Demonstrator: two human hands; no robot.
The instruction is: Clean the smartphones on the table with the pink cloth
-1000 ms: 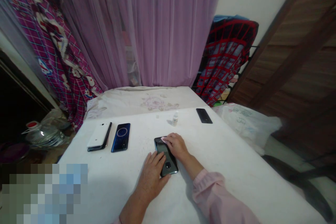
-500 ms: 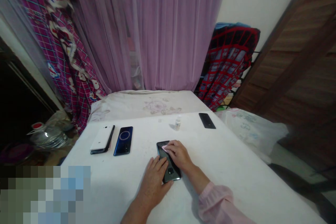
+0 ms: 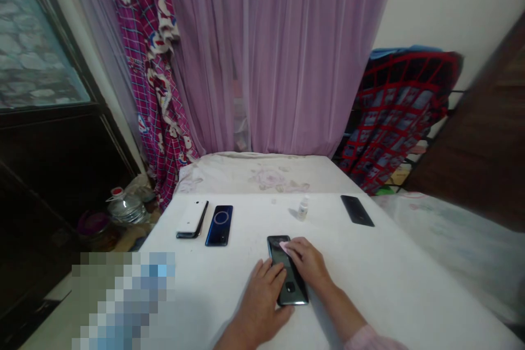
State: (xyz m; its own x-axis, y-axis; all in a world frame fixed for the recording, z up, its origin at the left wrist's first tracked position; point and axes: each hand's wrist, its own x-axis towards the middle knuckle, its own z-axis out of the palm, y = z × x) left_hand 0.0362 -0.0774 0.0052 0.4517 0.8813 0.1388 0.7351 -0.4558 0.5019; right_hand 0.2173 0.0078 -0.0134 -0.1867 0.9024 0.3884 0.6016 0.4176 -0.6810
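A dark, glossy smartphone point(image 3: 297, 295) lies face down on the white-covered table, its square camera block towards me. My left hand point(image 3: 262, 303) holds it steady, fingers across its left side and thumb by the near edge. Pinched in the fingers of my right hand point(image 3: 308, 263) is a small pink cloth point(image 3: 283, 245), pressed against the far end of the phone's back. Beyond the hands stands a small clear bottle point(image 3: 303, 209) with a white label.
To the left lie a blue phone point(image 3: 219, 226) and a white phone point(image 3: 191, 220) on top of a dark one. Another black phone point(image 3: 357, 211) rests at the far right. Purple curtains point(image 3: 295, 65) hang behind the table point(image 3: 369, 284). A large water bottle point(image 3: 126, 209) stands on the left.
The view has turned left and up, so everything sits further right and most things lower in the picture. Both hands stay on the phone, and the pink cloth remains at its far end.
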